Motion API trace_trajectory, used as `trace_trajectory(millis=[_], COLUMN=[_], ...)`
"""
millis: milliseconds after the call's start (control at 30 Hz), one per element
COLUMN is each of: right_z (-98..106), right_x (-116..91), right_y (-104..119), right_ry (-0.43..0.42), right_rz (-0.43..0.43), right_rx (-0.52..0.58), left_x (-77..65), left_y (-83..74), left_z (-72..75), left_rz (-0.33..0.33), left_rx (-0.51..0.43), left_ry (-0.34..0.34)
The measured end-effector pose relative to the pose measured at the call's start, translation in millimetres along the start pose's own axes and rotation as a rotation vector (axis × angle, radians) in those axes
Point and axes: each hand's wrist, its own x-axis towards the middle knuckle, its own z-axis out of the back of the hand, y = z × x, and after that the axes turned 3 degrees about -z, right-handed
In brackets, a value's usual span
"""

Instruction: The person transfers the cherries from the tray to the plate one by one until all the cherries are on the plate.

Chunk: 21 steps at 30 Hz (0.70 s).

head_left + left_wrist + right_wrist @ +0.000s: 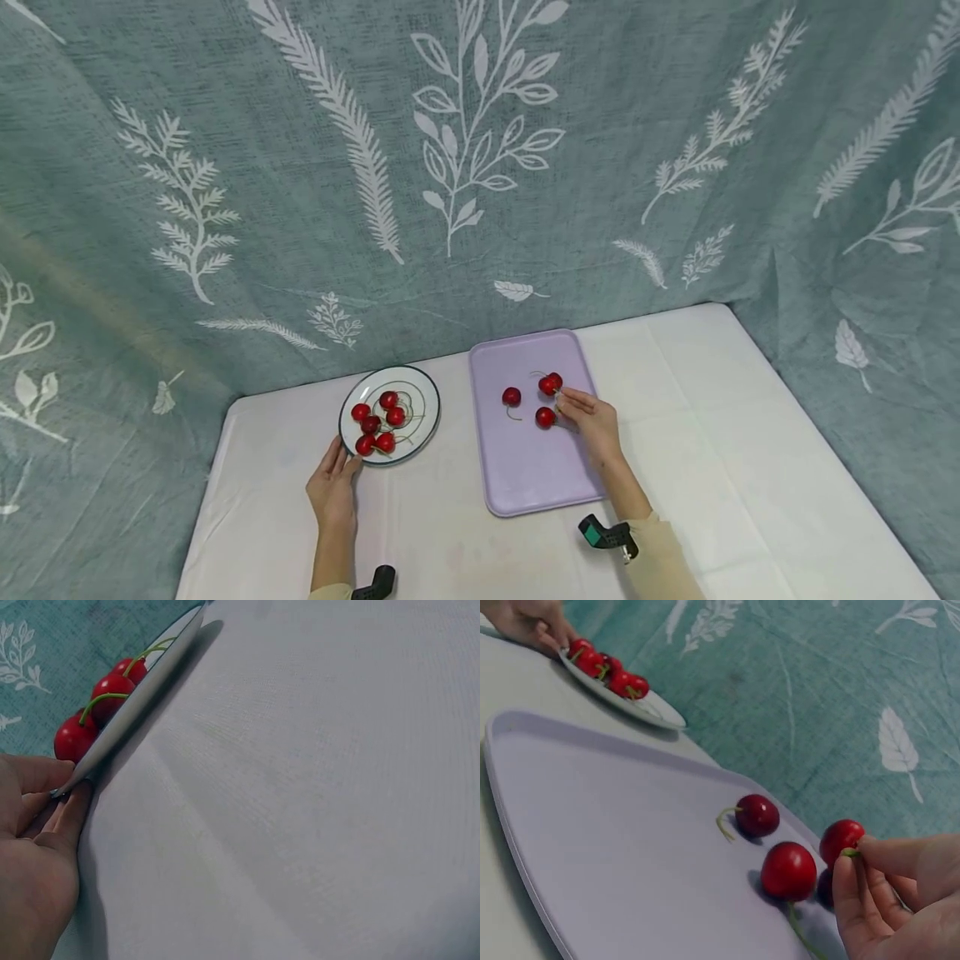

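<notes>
My left hand (333,492) grips the near left rim of a white plate (424,392) with a dark edge, thumb above and fingers beneath, as the left wrist view shows. Several red cherries (112,694) with green stems lie on that plate. Over a purple tray (517,475), my right hand (592,421) pinches the stem of a cherry (842,840) between thumb and fingertips. Behind the pinched cherry, a darker cherry (825,889) is partly hidden by it and the fingers. Two more cherries rest on the tray: a dark one (512,397) and a bright red one (545,417).
A white cloth (720,467) covers the table. The plate stands left of the tray, with a strip of cloth between them. Behind and beside the table hangs a green-grey curtain (300,208) with white leaf prints. Each wrist wears a black camera mount (609,533).
</notes>
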Motion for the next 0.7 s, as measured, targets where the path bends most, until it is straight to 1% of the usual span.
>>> trace_trajectory(millis=[67, 200, 433, 533, 633, 700], right_z=[-4, -11, -18, -24, -31, -35], right_x=[-1, -1, -2, -7, -11, -15], right_y=[-1, -3, -2, -1, -3, -4], right_ry=[0.029, 0.043, 0.088, 0.100, 0.128, 0.142], right_rz=[-0.004, 0.004, 0.000, 0.019, 0.042, 0.036], right_rx=[0.014, 0.026, 0.054, 0.084, 0.068, 0.045], left_x=[-0.3, -0.5, -0.5, -0.6, -0.8, -0.7], left_y=[0.8, -0.2, -1.9, -1.6, -1.5, -1.6], left_z=[2.6, 4.2, 2.1, 2.5, 2.8, 2.7], left_rz=[-0.001, -0.003, -0.010, -0.014, -0.019, -0.016], left_rx=[-0.010, -0.024, -0.028, -0.026, -0.027, -0.024], left_ry=[-0.002, 0.009, 0.011, 0.015, 0.016, 0.014])
